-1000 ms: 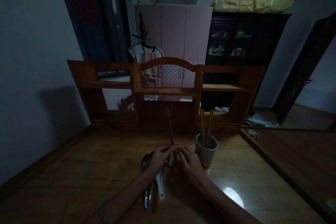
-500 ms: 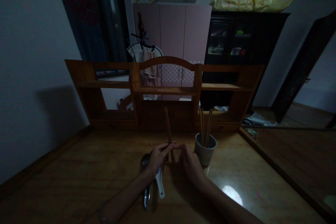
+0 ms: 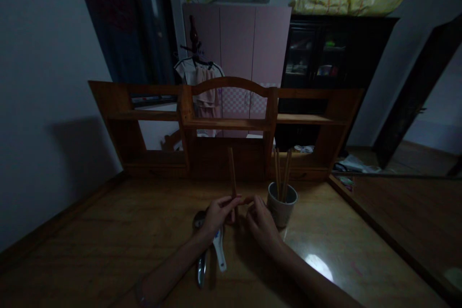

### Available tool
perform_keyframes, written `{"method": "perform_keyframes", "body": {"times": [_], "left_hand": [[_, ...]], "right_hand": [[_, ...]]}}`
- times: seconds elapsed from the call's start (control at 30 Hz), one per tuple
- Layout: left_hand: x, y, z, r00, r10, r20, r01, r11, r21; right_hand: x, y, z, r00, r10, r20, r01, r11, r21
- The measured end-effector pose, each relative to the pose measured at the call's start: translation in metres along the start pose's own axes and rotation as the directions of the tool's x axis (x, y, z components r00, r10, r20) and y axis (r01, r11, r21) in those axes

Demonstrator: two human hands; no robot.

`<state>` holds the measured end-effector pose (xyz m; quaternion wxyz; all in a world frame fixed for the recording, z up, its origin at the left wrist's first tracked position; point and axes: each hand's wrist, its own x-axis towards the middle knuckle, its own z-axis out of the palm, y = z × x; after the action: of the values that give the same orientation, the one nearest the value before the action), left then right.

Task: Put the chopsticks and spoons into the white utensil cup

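Observation:
In the middle of the head view my left hand pinches what looks like a pair of wooden chopsticks, held nearly upright above the table. My right hand is just to the right, fingers curled and thumb side toward the left fingertips. Whether anything is between its fingers is too dark to see. Under and beside my left forearm lie a white spoon and a metal spoon, both partly covered by the hand. A grey cup with several chopsticks stands right behind my right hand.
A wooden shelf unit runs along the back of the wooden table. A wall closes off the left side, and a raised edge borders the right. The room is dim, with a bright reflection on the tabletop.
The chopsticks have tilted slightly more upright, their tops shifting a little right. My right hand's fingers have drawn slightly away from the left fingertips.

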<state>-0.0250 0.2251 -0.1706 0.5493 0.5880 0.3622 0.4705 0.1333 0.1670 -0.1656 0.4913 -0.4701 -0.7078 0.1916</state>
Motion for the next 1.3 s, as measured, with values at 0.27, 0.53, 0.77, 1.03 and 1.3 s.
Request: {"method": "perform_keyframes", "body": {"times": [0.27, 0.53, 0.77, 1.03, 1.3], "left_hand": [[-0.003, 0.008, 0.002, 0.998, -0.068, -0.004, 0.068, 0.998, -0.018], [-0.002, 0.005, 0.002, 0.997, -0.07, -0.027, 0.069, 0.997, -0.03], [-0.003, 0.009, 0.004, 0.996, -0.076, -0.05, 0.075, 0.997, -0.034], [-0.004, 0.011, 0.003, 0.995, -0.069, -0.078, 0.068, 0.998, -0.012], [-0.004, 0.009, 0.003, 0.999, -0.006, -0.042, 0.003, 0.998, -0.06]], "right_hand": [[0.0, -0.001, 0.0, 1.0, -0.011, -0.004, 0.011, 1.0, -0.023], [-0.001, -0.003, 0.001, 1.0, -0.009, 0.016, 0.01, 0.999, -0.05], [-0.002, 0.005, 0.003, 0.998, 0.013, 0.064, -0.003, 0.989, -0.146], [-0.004, 0.004, 0.006, 0.992, 0.055, 0.116, -0.032, 0.981, -0.192], [-0.003, 0.005, 0.005, 0.995, 0.04, 0.095, -0.019, 0.977, -0.212]]}}
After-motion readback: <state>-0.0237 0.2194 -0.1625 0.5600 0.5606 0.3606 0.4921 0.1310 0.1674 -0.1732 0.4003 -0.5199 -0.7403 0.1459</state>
